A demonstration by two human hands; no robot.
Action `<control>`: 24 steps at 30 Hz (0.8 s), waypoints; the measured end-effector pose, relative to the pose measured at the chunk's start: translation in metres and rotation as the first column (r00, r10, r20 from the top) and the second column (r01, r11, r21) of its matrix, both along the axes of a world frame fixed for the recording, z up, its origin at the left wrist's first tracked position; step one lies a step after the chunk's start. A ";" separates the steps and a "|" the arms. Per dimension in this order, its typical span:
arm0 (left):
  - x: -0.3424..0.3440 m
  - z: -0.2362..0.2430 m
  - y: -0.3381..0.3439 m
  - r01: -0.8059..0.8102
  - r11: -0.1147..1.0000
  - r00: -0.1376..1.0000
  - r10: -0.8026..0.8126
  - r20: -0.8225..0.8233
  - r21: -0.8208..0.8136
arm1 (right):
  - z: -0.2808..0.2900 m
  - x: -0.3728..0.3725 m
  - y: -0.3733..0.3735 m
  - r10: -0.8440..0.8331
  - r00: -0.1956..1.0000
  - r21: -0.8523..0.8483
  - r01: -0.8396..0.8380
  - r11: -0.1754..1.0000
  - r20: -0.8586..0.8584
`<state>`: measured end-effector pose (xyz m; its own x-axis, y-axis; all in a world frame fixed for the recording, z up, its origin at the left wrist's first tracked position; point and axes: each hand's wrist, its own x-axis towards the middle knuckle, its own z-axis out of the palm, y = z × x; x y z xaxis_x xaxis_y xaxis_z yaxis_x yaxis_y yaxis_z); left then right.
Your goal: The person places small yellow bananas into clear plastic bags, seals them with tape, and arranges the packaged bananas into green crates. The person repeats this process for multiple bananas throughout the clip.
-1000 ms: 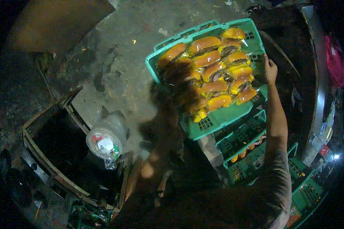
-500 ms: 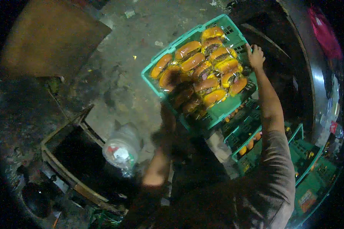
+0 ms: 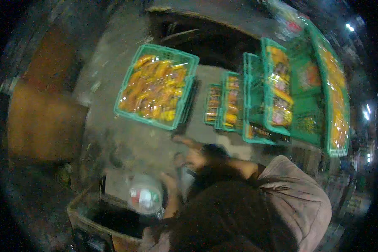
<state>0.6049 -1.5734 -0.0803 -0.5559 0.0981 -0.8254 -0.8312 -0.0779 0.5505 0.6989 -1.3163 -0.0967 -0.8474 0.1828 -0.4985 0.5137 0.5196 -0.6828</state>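
Wrapped filled buns [image 3: 155,86] fill a green plastic crate [image 3: 188,84] standing ahead of me, with another crate edge showing under it. My right hand [image 3: 193,156] is drawn back between that crate and my body, touching neither. Its fingers look spread and hold nothing I can see, though motion blurs them. Lower and to the left, my left hand [image 3: 169,182] is beside a round clear-plastic bundle [image 3: 145,193] with a red, white and green label. Blur hides whether its fingers touch the bundle.
Several green crates of wrapped buns [image 3: 279,90] stand in stacks to the right. A brown board or box [image 3: 46,122] is at the left. Below the plastic bundle stands a dark, open-topped box with a worn rim [image 3: 77,206]. A dark hollow [image 3: 214,42] lies behind the crates.
Both hands have left the bun crate, which my right hand held by its edge. It now rests farther off, and my arms are pulled in. The view has swung toward the right-hand stacks.
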 end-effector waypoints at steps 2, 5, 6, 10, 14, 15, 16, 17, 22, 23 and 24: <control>0.006 0.006 0.007 0.144 0.989 0.990 -0.144 -0.003 -0.034 | 0.022 0.112 -0.016 0.190 0.978 0.092 -0.198 0.976 0.091; 0.019 0.036 0.048 0.404 0.908 0.908 -0.413 -0.069 -0.111 | 0.062 0.234 0.001 -0.042 0.989 0.131 0.023 0.991 0.143; 0.023 0.047 0.072 0.494 0.857 0.855 -0.510 -0.098 -0.145 | 0.074 0.261 0.015 -0.270 0.942 0.035 0.269 0.963 0.197; 0.065 0.067 0.197 0.776 0.549 0.514 -0.836 -0.192 -0.310 | 0.103 0.367 0.073 -0.863 0.497 -0.037 0.868 0.496 0.092; 0.191 0.043 0.339 0.877 0.201 0.131 -0.974 -0.185 -0.437 | 0.084 0.506 0.105 -0.998 -0.064 -0.238 0.969 -0.069 0.025; 0.238 0.038 0.370 0.881 0.113 0.039 -0.985 -0.167 -0.460 | 0.071 0.540 0.106 -0.986 -0.168 -0.308 0.939 -0.154 -0.018; 0.279 0.035 0.397 0.878 0.043 -0.039 -0.986 -0.160 -0.477 | 0.058 0.569 0.100 -0.980 -0.188 -0.245 0.949 -0.198 0.062; 0.317 0.036 0.429 0.862 -0.037 -0.134 -0.978 -0.157 -0.506 | 0.044 0.598 0.097 -0.970 -0.216 -0.242 0.941 -0.236 0.107; 0.496 0.063 0.550 0.732 -0.388 -0.471 -0.882 -0.004 -0.560 | -0.023 0.771 0.114 -0.921 -0.158 -0.133 0.967 -0.217 0.355; 0.519 0.066 0.570 0.714 -0.424 -0.504 -0.864 0.012 -0.557 | -0.034 0.808 0.129 -0.911 -0.164 -0.103 0.970 -0.218 0.378; 0.542 0.068 0.586 0.699 -0.451 -0.536 -0.844 0.013 -0.555 | -0.041 0.842 0.147 -0.903 -0.186 -0.073 0.970 -0.231 0.387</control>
<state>1.1468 -0.9871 -0.0122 -0.0255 0.6631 -0.7481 0.6520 0.5783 0.4903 1.5411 -1.1694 -0.1379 0.2577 0.5425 -0.7996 0.3027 -0.8312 -0.4664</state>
